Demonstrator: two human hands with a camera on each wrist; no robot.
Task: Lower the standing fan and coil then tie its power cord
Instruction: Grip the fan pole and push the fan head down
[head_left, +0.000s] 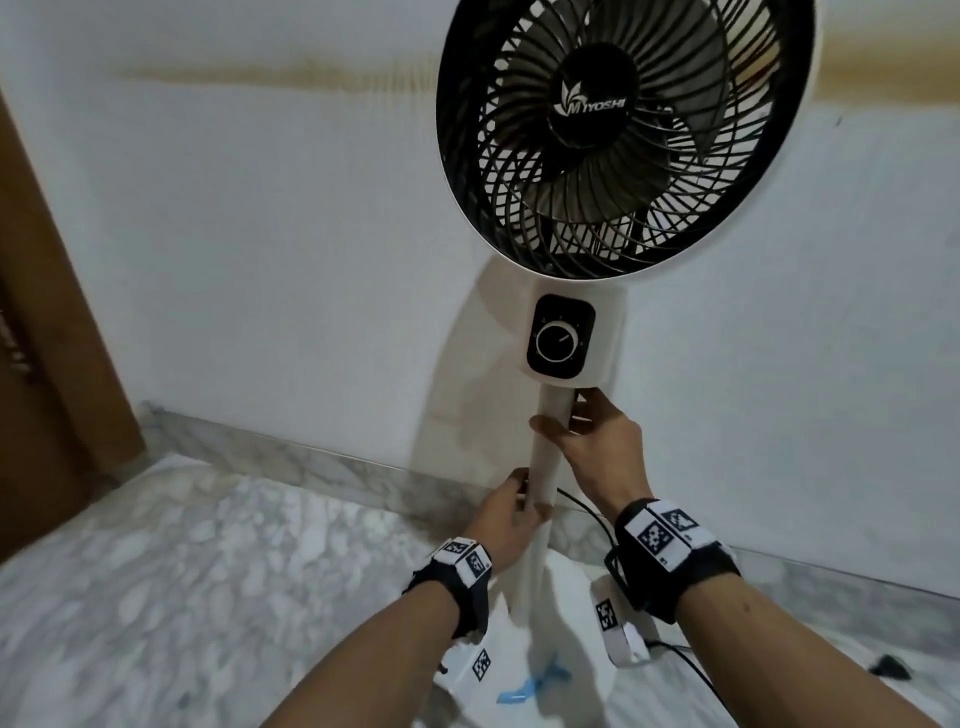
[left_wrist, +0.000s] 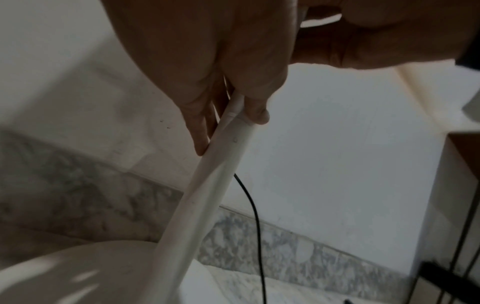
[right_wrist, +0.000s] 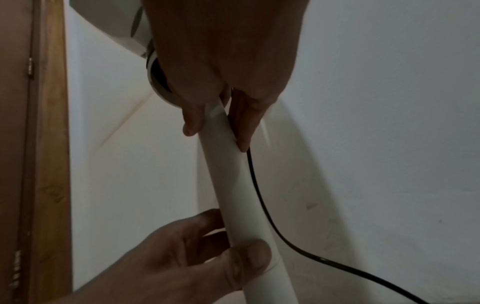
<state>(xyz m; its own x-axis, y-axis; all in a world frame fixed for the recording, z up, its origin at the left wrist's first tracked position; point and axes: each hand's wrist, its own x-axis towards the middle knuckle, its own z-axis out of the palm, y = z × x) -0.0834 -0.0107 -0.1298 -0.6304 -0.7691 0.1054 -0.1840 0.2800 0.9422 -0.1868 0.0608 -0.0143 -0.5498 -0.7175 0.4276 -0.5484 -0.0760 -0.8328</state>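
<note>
- Left hand fingers clench the fan's pole low, at its joint; right hand grips above, under the control box.
- Lowering step — next, slide the upper tube down; the cord hangs loose behind the fingers.

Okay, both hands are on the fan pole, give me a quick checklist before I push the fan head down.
1. Right hand grips the upper pole just under the control box: ok.
2. Left hand grips the pole at the joint lower down: ok.
3. Power cord hangs loose behind the pole, outside both grips: ok.
4. Height lock released: cannot tell.
5. Base flat on the floor: cannot tell.
6. Plug pulled from the wall: cannot tell.
</note>
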